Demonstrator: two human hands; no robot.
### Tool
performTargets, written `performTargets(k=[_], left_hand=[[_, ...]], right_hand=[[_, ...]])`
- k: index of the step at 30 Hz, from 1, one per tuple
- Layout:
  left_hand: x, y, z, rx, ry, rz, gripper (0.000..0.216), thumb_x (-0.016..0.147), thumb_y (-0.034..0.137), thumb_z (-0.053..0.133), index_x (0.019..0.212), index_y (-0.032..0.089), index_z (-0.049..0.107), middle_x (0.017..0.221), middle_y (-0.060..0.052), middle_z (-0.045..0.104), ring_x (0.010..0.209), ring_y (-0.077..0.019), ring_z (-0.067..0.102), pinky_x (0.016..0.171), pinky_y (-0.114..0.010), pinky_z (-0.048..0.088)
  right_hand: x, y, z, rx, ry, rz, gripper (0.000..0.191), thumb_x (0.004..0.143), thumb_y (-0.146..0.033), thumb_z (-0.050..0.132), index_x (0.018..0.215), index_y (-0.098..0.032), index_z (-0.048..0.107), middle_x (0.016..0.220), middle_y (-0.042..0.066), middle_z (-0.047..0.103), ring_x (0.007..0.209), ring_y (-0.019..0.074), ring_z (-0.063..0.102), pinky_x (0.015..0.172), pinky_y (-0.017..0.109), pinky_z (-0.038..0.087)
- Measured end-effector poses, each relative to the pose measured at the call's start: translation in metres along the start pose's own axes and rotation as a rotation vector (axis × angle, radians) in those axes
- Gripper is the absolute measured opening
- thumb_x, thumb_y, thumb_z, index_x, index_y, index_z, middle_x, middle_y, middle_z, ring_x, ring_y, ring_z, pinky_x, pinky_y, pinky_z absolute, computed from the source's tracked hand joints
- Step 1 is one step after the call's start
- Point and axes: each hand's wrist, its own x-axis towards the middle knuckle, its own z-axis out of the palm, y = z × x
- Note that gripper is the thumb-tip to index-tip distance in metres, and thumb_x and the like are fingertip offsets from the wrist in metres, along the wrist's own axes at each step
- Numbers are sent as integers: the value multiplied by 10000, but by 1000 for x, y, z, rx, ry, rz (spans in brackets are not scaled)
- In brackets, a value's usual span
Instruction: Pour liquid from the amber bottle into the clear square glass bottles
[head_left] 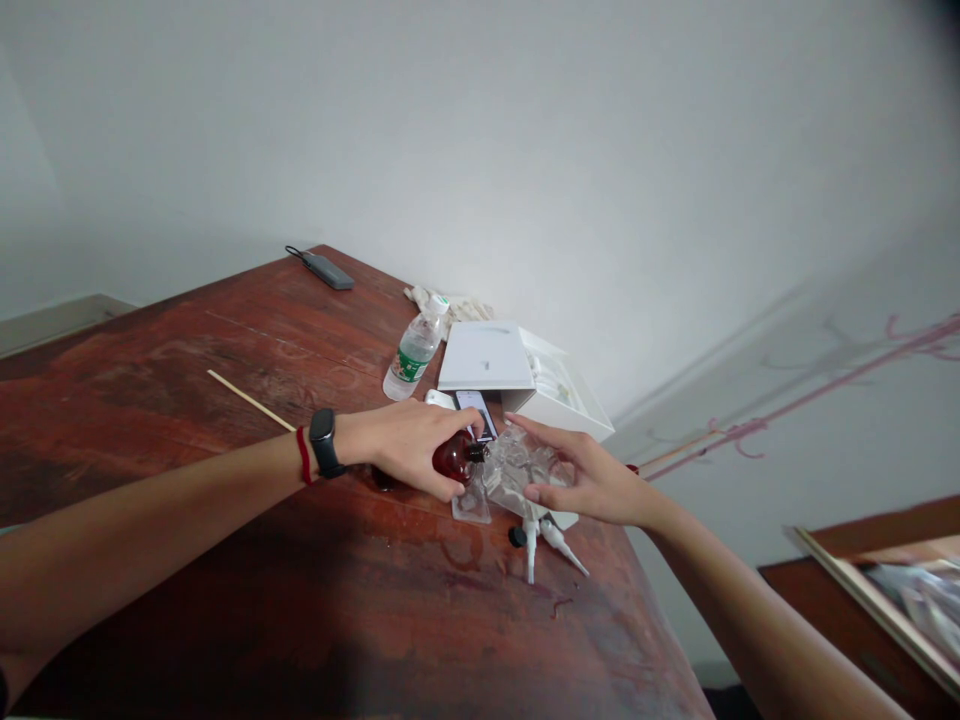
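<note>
My left hand [409, 445], with a black watch and a red band at the wrist, is wrapped round a small dark red bottle [454, 457] lying on its side on the wooden table [225, 520]. My right hand [581, 472] grips a crumpled clear plastic bag [517, 465] right at the bottle's black neck. Just below the bag lie white spray nozzles [544, 540] and a small black cap [517, 537].
A phone [476, 412] lies just beyond my hands. Behind it stands an open white box [525, 375], with a clear water bottle [414, 352] on its side to the left. A thin wooden stick [247, 400] and a grey device [328, 269] lie farther back. The table's right edge is close.
</note>
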Motion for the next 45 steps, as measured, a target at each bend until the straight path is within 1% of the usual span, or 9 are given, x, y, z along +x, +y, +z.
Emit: performTargets(k=[7,12,18,22,26,30,35,38,45], left_hand=[[0,1,-1,3,-15,-10,624,840,509,762,1350,262,500,1124,-61,773,978,-307,756,748,-326,501],[0,2,-2,-2,-11,2,660,835,503,765,1374,251,479,1120,-64,775,953,-306,754,741,-329,498],[-1,3,-2,12,-19,-2,682,839,513,759,1391,235,468,1098,-71,779,917,-310,755,723,-334,491],[-1,3,-2,12,-15,2,682,838,513,756,1391,237,468,1100,-72,778,917,-310,757,717,-331,493],[-1,4,-2,15,-16,3,692,836,508,757,1399,232,464,1094,-73,780,894,-306,756,705,-328,489],[-1,4,-2,16,-18,7,704,832,507,758,1404,229,457,1100,-74,778,912,-310,756,717,-333,496],[-1,5,-2,22,-17,1,705,825,507,762,1400,234,459,1097,-68,776,915,-310,756,716,-331,495],[-2,6,-2,18,-23,-1,702,825,505,763,1397,234,461,1086,-66,776,910,-307,756,710,-326,493],[-2,6,-2,16,-14,3,701,822,507,763,1396,240,460,1077,-59,775,903,-309,755,709,-328,492]], right_hand=[[-1,0,0,-26,4,9,824,893,-501,784,1623,-246,498,1481,118,705,1248,332,729,1097,496,578],[-2,1,0,-18,8,11,829,893,-512,787,1628,-270,492,1465,93,718,1209,311,742,1086,484,588],[-3,2,0,-16,-12,32,842,897,-511,789,1631,-231,488,1438,115,729,1177,308,752,1073,469,591],[-3,0,-1,-3,-26,28,851,903,-515,788,1640,-231,471,1440,114,728,1184,306,748,1080,469,584],[-3,-2,-2,-15,-22,32,832,904,-519,782,1632,-242,489,1433,109,733,1178,311,746,1066,472,592],[-4,-1,-2,-29,-19,37,831,896,-524,785,1629,-263,493,1395,107,752,1120,302,758,1020,476,609],[-5,0,-2,-33,-30,53,845,904,-534,778,1635,-231,483,1351,118,764,1042,276,762,979,452,616],[-5,-1,-3,-35,-28,58,844,902,-529,782,1635,-234,484,1337,115,768,1017,268,759,953,439,621],[-4,-2,-4,-24,-37,64,839,889,-528,796,1617,-226,509,1306,115,778,1003,262,759,950,439,620]])
